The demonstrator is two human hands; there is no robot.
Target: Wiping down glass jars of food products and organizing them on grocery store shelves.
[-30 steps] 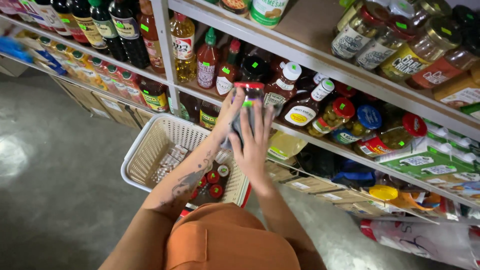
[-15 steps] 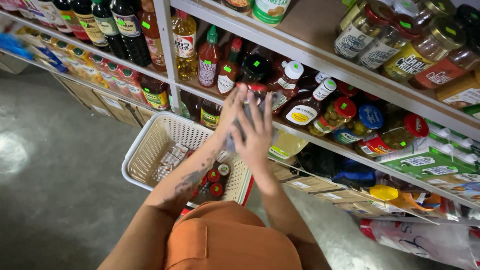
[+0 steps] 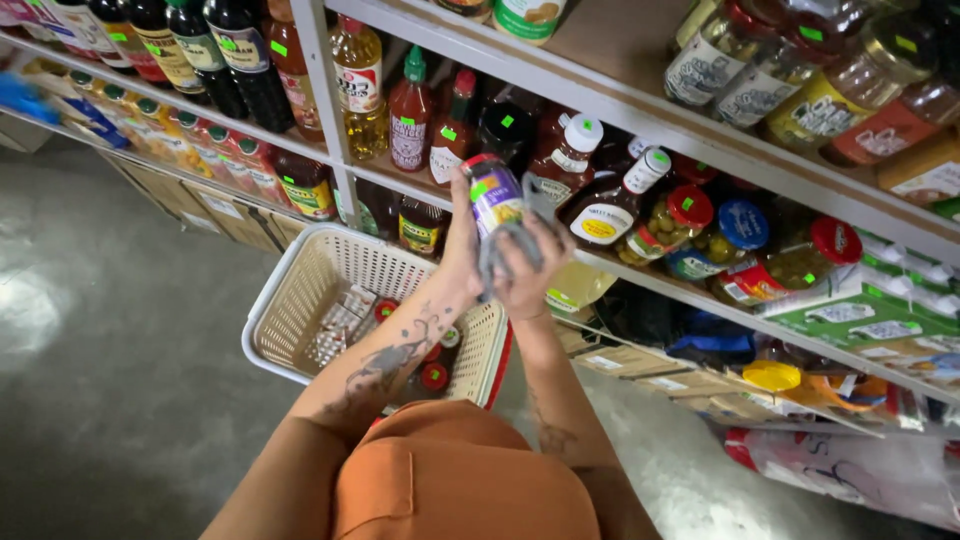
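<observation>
Jar (image 3: 494, 196), cylindrical with a purple label, sits mid-frame, gripped by the left hand (image 3: 462, 250); the right hand (image 3: 528, 268) presses a grey cloth (image 3: 497, 252) against it, above a woven-plastic basket (image 3: 310, 295) holding red-capped bottles (image 3: 432, 376)

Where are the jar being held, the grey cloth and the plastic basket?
Jar (image 3: 495, 197), head view: on its purple label.
Grey cloth (image 3: 500, 250), head view: on the fold below the jar.
Plastic basket (image 3: 300, 300), head view: on its cream lattice side wall.
</observation>
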